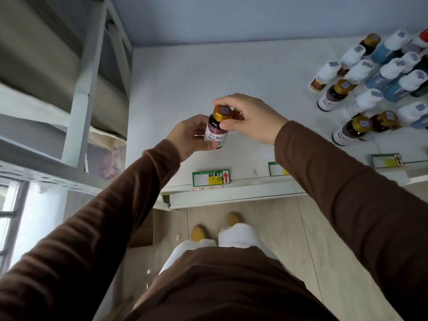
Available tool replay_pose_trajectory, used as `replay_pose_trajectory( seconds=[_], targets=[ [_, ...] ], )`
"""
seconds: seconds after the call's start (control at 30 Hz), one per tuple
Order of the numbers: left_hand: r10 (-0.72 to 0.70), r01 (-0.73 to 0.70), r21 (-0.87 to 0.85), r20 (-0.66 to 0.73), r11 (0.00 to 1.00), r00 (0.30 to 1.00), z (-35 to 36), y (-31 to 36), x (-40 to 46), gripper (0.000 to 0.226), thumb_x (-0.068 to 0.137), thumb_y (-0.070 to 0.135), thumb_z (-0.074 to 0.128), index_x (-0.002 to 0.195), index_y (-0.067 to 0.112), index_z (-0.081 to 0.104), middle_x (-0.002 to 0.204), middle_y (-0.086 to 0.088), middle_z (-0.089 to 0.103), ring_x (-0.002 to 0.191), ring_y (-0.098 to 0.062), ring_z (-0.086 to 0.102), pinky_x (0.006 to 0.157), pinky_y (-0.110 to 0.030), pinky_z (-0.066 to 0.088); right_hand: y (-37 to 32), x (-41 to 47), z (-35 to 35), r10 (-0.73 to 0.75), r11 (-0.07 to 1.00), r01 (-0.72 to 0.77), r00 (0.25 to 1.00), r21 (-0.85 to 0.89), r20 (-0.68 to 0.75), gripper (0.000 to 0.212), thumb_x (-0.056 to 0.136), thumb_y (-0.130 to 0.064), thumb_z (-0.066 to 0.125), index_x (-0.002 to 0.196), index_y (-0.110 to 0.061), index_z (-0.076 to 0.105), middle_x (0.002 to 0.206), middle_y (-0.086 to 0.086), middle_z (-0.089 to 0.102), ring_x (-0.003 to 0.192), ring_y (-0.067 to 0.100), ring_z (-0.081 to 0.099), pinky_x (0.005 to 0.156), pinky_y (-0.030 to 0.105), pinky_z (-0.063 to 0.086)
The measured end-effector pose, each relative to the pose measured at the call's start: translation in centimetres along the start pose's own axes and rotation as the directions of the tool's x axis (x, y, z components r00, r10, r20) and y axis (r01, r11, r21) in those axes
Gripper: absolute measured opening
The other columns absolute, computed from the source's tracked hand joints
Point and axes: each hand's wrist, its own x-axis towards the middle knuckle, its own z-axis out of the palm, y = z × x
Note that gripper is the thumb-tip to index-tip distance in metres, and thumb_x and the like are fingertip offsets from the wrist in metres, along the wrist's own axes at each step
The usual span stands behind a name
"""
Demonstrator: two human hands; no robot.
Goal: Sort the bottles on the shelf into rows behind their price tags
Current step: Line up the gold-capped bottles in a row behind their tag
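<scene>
Behind the green price tag [210, 177], both hands held one gold-capped bottle [217, 129] above the shelf [185, 89], left hand [190, 135] clamped on its body, right hand [250, 119] fingers [228, 124] pinching its cap; seemingly a placing step, next needing it lowered upright behind that tag, the unsorted bottles [379, 84] well off to the tag's far right.

Long brown sleeves on both arms here, the left sleeve [97, 228] and the right sleeve [342, 193], a soft, faintly ribbed fabric that bunches into fine creases near the cuffs. Each cuff ends snug at the wrist, leaving the left hand [187, 135] and right hand [252, 119] bare, no rings or watch showing. The same brown carries across the top [220, 286] over the torso, loose and plain, no print. Below it, white trousers [234, 235], wide in the leg. And down at the bottom, mustard-yellow shoes [199, 231], rounded toes peeking out from under the hems.
</scene>
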Motion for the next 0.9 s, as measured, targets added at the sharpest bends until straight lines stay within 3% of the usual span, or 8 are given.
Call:
replay_pose_trajectory(
  seconds=[0.17,0.3,0.47,0.73,0.9],
  targets=[
    [0.027,-0.018,0.146,-0.06,0.989,0.998,-0.3,-2.2,-1.0,0.046,0.069,0.009,0.084,0.104,0.025,0.06,0.098,0.009,0.068,0.094,-0.012,0.065,0.089,-0.026,0.053,-0.6,0.3,3.0,-0.007,0.987,0.003,1.0,-0.162,-0.024,0.043,0.088,-0.022,0.067,0.129,-0.017,0.054,0.123,0.004,0.054,0.112,0.021,0.053,0.09,0.024,0.038],
    [0.026,0.004,0.385,-0.072,0.923,0.997,-1.0,-3.6,-1.3,0.05,0.074,0.014,0.081,0.118,0.024,0.06,0.11,0.009,0.065,0.102,-0.01,0.058,0.091,-0.027,0.046,-0.7,0.1,4.7,-0.038,0.967,0.042,0.999,-0.253,0.02,0.041,0.09,-0.019,0.064,0.129,-0.017,0.053,0.123,0.005,0.052,0.115,0.022,0.049,0.094,0.029,0.04],
    [0.081,-0.026,0.563,-0.072,0.826,0.994,-1.7,-4.4,-1.5,0.051,0.079,0.002,0.068,0.126,0.018,0.059,0.121,0.001,0.064,0.103,-0.01,0.052,0.086,-0.021,0.038,-0.3,-0.3,6.0,-0.051,0.941,0.068,0.997,-0.331,0.061,0.044,0.091,-0.018,0.063,0.133,-0.019,0.05,0.127,0.004,0.05,0.118,0.022,0.046,0.098,0.035,0.043],
    [0.093,0.004,0.602,-0.13,0.799,0.987,-2.3,-3.6,-1.6,0.04,0.083,0.012,0.068,0.121,0.022,0.061,0.116,0.001,0.065,0.101,-0.013,0.056,0.087,-0.026,0.045,0.3,-0.8,6.4,-0.057,0.943,0.058,0.998,-0.327,0.011,0.06,0.09,-0.021,0.066,0.144,-0.02,0.04,0.132,0.005,0.049,0.12,0.021,0.048,0.096,0.028,0.041],
    [0.085,0.047,0.676,-0.161,0.736,0.983,-0.4,-4.4,-4.7,0.031,0.077,0.031,0.075,0.104,0.022,0.063,0.099,0.001,0.061,0.091,-0.017,0.052,0.081,-0.033,0.047,1.9,-4.2,8.0,0.106,0.976,-0.118,0.991,-0.183,-0.075,0.057,0.082,-0.031,0.074,0.127,-0.011,0.046,0.12,0.007,0.053,0.096,0.019,0.054,0.079,0.026,0.04]
  ],
)
